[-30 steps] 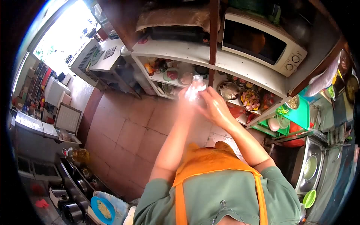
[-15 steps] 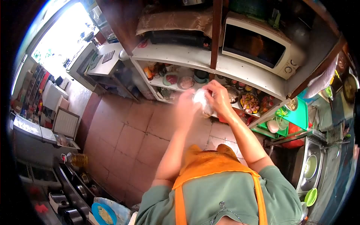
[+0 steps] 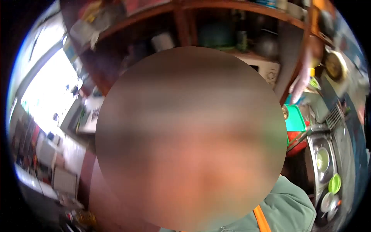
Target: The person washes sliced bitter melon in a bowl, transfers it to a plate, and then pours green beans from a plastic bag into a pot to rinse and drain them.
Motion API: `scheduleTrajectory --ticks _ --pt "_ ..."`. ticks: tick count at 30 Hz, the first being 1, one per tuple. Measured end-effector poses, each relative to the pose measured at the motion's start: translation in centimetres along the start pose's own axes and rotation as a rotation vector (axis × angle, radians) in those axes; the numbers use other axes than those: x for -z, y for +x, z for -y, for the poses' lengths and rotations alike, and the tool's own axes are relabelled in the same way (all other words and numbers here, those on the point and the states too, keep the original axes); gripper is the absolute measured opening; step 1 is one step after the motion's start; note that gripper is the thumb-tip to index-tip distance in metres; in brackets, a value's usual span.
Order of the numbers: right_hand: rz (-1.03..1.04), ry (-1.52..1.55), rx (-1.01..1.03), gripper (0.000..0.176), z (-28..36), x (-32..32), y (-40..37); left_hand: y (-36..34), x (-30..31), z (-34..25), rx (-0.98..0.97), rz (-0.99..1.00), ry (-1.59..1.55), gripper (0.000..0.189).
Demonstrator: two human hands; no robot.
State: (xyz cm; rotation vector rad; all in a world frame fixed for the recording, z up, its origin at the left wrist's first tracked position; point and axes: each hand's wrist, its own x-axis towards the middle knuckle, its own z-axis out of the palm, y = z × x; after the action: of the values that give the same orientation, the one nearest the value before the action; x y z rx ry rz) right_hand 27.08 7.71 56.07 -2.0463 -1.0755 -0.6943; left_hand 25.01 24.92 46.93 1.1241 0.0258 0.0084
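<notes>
A large blurred oval covers the middle of the head view, and neither of my hands can be made out. Skin-coloured smears show in its lower half, without any fingers I can tell apart. Whatever my hands hold or touch is hidden there too. My green sleeve (image 3: 290,201) and an orange apron strap (image 3: 262,219) come out below the oval at the lower right.
On the right is a metal sink (image 3: 317,145) with a pale green bowl (image 3: 322,160) in it. A bright green basket (image 3: 334,183) lies nearby. Past the oval show a microwave (image 3: 268,71), a green tray (image 3: 295,118) and a hanging pan (image 3: 335,66).
Half a second ago both my hands were raised together at a crumpled white plastic bag before the shelves. Now the view has tilted up and a blurred oval hides the hands and the bag.
</notes>
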Motion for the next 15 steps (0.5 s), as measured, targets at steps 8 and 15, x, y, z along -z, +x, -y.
scheduleTrajectory --ticks 8,15 --pt "-0.351 0.033 -0.675 0.019 -8.2 14.6 11.1 -2.3 7.7 2.7 0.085 -0.179 0.134 0.032" --pt "-0.584 -0.054 -0.747 0.016 -19.8 23.0 23.6 -3.5 7.7 9.7 0.273 -0.065 0.177 0.027"
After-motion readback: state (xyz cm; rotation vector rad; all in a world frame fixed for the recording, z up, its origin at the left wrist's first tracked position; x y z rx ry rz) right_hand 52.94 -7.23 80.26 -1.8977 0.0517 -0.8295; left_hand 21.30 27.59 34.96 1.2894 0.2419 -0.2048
